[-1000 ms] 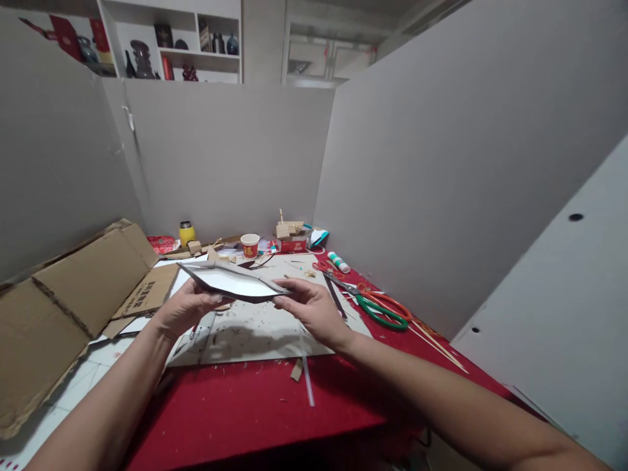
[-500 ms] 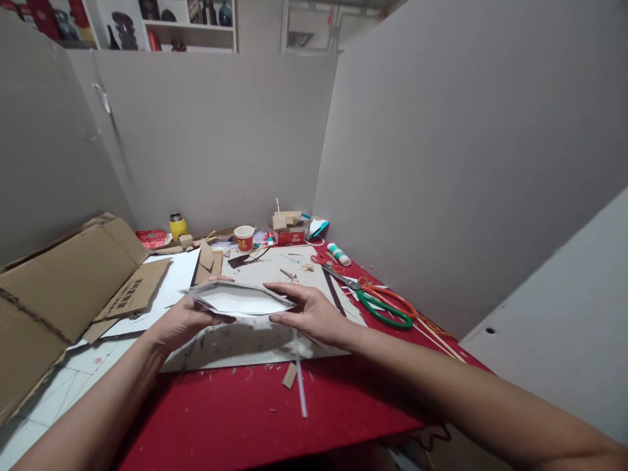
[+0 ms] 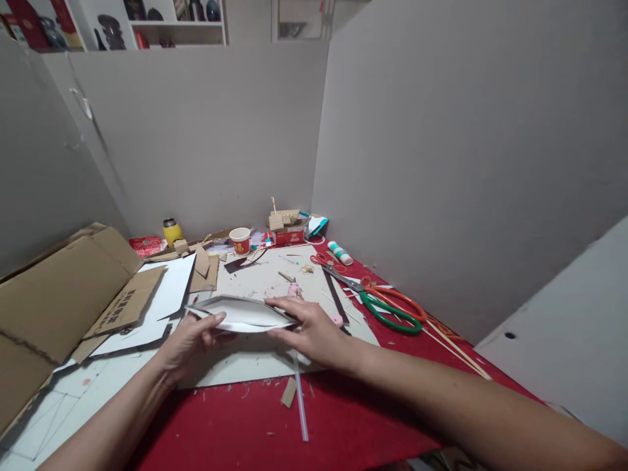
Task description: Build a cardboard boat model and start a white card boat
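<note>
Both my hands hold a boat-shaped piece of white card (image 3: 243,314) with dark edges, just above a grey cutting board (image 3: 275,288). My left hand (image 3: 189,340) grips its left end, thumb on top and fingers underneath. My right hand (image 3: 311,330) pinches its right, pointed end. The piece lies nearly level and bows open in the middle. A pink tool (image 3: 294,290) lies on the board just beyond my right hand.
Green-handled scissors (image 3: 387,311) and orange-handled scissors (image 3: 400,297) lie to the right on the red cloth, with thin sticks (image 3: 454,353) and a glue stick (image 3: 338,253). Flattened cardboard (image 3: 63,294) and a white sheet (image 3: 161,301) lie at left. A paper cup (image 3: 240,241), yellow jar (image 3: 171,231) and small box (image 3: 287,229) stand by the grey partition.
The card piece has come down from in front of me to just above the board, both hands still on it. The camera has tilted downward.
</note>
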`<action>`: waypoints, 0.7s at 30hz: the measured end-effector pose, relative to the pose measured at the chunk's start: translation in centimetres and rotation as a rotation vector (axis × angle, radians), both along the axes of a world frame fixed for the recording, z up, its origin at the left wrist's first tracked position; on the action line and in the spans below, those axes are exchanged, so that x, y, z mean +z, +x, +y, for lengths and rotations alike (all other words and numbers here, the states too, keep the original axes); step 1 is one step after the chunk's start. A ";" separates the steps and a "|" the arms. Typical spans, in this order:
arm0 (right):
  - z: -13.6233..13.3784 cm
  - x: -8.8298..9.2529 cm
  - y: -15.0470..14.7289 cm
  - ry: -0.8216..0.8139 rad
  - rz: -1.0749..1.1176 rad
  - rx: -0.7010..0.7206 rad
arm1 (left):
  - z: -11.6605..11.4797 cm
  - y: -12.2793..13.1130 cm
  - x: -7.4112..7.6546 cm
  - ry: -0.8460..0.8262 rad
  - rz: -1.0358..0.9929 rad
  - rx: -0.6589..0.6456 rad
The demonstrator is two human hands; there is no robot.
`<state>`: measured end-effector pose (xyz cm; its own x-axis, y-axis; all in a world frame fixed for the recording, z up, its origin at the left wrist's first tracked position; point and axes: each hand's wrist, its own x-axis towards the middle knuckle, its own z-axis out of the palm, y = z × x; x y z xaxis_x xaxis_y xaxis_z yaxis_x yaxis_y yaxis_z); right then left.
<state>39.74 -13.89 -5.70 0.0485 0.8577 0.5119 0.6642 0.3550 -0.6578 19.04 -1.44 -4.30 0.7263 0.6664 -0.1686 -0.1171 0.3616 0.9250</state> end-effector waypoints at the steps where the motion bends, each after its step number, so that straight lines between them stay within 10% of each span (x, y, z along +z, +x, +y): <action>1: -0.1 -0.1 -0.2 0.008 -0.023 0.018 | 0.0 0.1 -0.2 0.011 0.027 0.040; 21: -1.0 0.1 -2.4 -0.202 -0.128 -0.011 | -3.0 0.9 -0.9 0.429 0.166 0.181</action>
<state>37.32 -14.90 -5.61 0.0041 0.9431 0.3324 0.7500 0.2170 -0.6248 19.92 -4.43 -5.18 0.5794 0.8138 0.0453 0.0185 -0.0688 0.9975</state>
